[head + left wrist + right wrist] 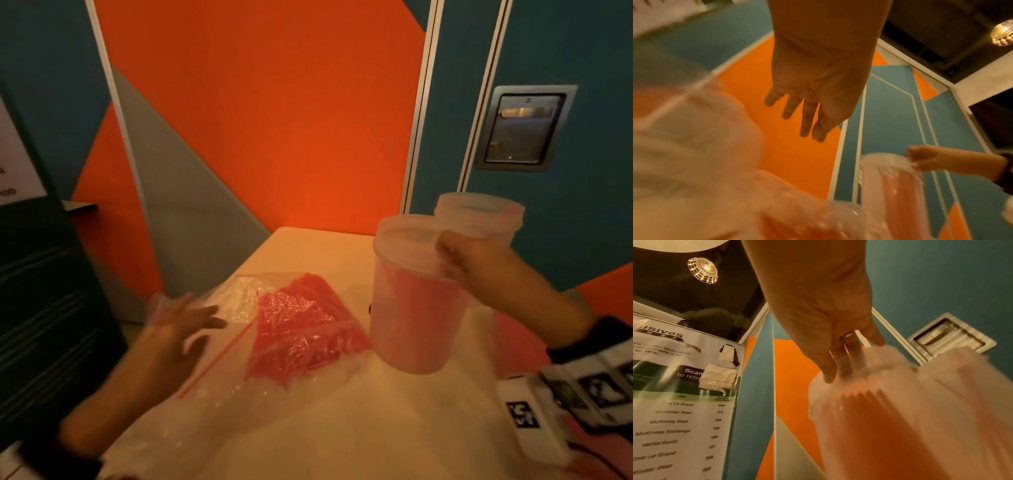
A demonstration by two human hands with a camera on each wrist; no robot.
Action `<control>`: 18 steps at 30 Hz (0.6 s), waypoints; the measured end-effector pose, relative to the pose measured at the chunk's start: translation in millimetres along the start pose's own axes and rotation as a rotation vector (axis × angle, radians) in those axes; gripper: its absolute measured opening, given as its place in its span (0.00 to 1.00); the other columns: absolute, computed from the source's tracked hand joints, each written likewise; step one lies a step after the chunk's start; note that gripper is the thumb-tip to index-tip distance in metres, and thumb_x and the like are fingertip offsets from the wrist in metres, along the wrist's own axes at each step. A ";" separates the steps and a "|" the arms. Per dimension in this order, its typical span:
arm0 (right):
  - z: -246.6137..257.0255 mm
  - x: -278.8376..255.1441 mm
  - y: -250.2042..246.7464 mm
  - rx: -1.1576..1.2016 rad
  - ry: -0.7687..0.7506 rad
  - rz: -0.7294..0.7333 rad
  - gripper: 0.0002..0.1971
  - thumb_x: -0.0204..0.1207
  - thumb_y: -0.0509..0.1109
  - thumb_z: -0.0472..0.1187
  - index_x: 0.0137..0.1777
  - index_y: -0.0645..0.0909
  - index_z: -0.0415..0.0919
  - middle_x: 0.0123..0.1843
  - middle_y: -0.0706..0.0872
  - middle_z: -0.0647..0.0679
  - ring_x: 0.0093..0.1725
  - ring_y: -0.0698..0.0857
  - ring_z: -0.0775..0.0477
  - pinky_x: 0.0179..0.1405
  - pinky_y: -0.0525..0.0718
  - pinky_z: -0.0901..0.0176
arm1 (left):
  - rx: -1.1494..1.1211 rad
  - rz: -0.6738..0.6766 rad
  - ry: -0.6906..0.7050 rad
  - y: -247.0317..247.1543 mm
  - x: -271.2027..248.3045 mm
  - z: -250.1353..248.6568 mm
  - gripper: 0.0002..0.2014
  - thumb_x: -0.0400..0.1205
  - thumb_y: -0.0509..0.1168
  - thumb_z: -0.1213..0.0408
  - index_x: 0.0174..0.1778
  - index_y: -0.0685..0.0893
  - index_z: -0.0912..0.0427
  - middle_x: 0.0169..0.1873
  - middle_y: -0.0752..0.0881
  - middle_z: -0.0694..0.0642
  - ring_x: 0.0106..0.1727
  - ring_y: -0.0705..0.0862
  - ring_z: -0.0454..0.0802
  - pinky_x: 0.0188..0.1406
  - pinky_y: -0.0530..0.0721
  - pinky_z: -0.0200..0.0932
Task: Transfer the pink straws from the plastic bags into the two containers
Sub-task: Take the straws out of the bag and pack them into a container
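Right hand [460, 255] clamped on the lidded rim of a translucent cylindrical plastic container [416, 298] packed with pink straws, fingers [840, 360] curled over the lid edge; container tilted, and whether its base touches the pale tabletop [342, 428] cannot be told. Directly behind that container, a second translucent lidded container [479, 214], upright, just beside the first; whether the two touch cannot be told.

Left of the held container, flat on the tabletop, a clear crinkled plastic bag [301, 329] holding a thick bundle of pink straws [298, 318]. One loose pink straw [219, 359] lying diagonally just left of that bundle, farther from the container. More clear plastic film [191, 411] spread across the tabletop nearer the viewer, well left of the container.

Left hand [178, 329] further left again, past the bag, palm down, fingers [797, 110] straight and spread, gripping nothing; blurred, above the far-left edge of the plastic, and whether touching it cannot be told.

Right of the held container, low on the tabletop, a further patch of pink under clear plastic [513, 342], blurred and partly hidden by the right forearm. White wrist rig with black square markers [565, 404] on the right wrist, nearer the viewer than the container.
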State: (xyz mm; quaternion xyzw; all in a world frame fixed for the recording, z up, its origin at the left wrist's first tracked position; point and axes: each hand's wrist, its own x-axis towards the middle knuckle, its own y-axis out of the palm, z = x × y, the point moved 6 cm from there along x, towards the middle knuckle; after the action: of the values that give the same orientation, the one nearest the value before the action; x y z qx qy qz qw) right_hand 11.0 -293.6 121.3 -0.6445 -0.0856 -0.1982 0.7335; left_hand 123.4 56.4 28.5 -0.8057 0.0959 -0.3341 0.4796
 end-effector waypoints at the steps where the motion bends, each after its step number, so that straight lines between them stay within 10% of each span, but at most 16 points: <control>1: -5.7 -1.6 -4.8 -0.045 -0.003 0.041 0.14 0.78 0.64 0.35 0.37 0.68 0.53 0.39 0.80 0.46 0.39 0.79 0.44 0.34 0.68 0.59 | 0.027 -0.068 -0.014 -10.2 -7.1 22.8 0.24 0.70 0.72 0.81 0.55 0.86 0.49 0.62 0.83 0.52 0.67 0.77 0.54 0.64 0.77 0.58; 4: -22.4 -10.9 -18.9 -0.026 0.003 0.135 0.11 0.74 0.70 0.30 0.41 0.74 0.46 0.41 0.82 0.44 0.42 0.79 0.42 0.33 0.66 0.64 | 0.096 -0.150 -0.270 -16.8 -25.6 120.5 0.34 0.70 0.67 0.85 0.57 0.79 0.38 0.60 0.82 0.53 0.62 0.81 0.57 0.59 0.81 0.57; 7: -36.4 -17.6 -20.7 -0.020 0.056 0.105 0.13 0.71 0.73 0.30 0.46 0.77 0.47 0.47 0.86 0.45 0.50 0.84 0.40 0.44 0.72 0.61 | 0.048 0.017 -0.565 1.4 -43.0 155.2 0.17 0.72 0.73 0.70 0.47 0.78 0.44 0.47 0.86 0.56 0.46 0.85 0.53 0.45 0.84 0.52; 10: -26.0 -27.6 -22.7 0.037 0.048 -0.089 0.16 0.69 0.75 0.30 0.56 0.82 0.42 0.57 0.85 0.44 0.52 0.81 0.44 0.52 0.71 0.59 | -0.093 0.271 -0.425 32.1 -45.1 84.6 0.04 0.76 0.71 0.59 0.41 0.83 0.44 0.38 0.84 0.41 0.41 0.82 0.36 0.41 0.78 0.31; 13: 24.6 -56.9 -19.6 0.177 -0.092 -0.319 0.06 0.72 0.69 0.36 0.48 0.83 0.41 0.46 0.84 0.48 0.45 0.77 0.53 0.44 0.69 0.67 | -0.238 0.403 -0.282 55.9 -42.0 10.6 0.12 0.80 0.67 0.61 0.39 0.83 0.35 0.37 0.83 0.26 0.44 0.81 0.27 0.43 0.73 0.19; 15: 58.6 -71.4 19.3 0.234 -0.107 -0.121 0.07 0.75 0.66 0.46 0.46 0.83 0.46 0.44 0.85 0.51 0.39 0.78 0.57 0.38 0.71 0.73 | -0.349 0.461 -0.251 72.7 -44.5 -20.1 0.18 0.83 0.61 0.60 0.42 0.82 0.25 0.37 0.80 0.15 0.47 0.79 0.22 0.43 0.71 0.15; 18: 94.0 -99.3 110.9 0.393 0.029 0.593 0.40 0.62 0.56 0.78 0.70 0.73 0.57 0.69 0.80 0.57 0.58 0.79 0.64 0.61 0.72 0.72 | -0.493 0.495 -0.252 95.1 -56.1 -63.9 0.14 0.81 0.56 0.46 0.57 0.71 0.18 0.57 0.80 0.30 0.61 0.79 0.33 0.52 0.70 0.23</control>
State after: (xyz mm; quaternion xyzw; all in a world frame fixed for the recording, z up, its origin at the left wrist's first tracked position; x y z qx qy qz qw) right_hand -22.3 -173.6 -3.1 -0.4848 0.0790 0.0346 0.8703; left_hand 56.3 -11.9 -55.8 -0.8844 0.3057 -0.0728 0.3452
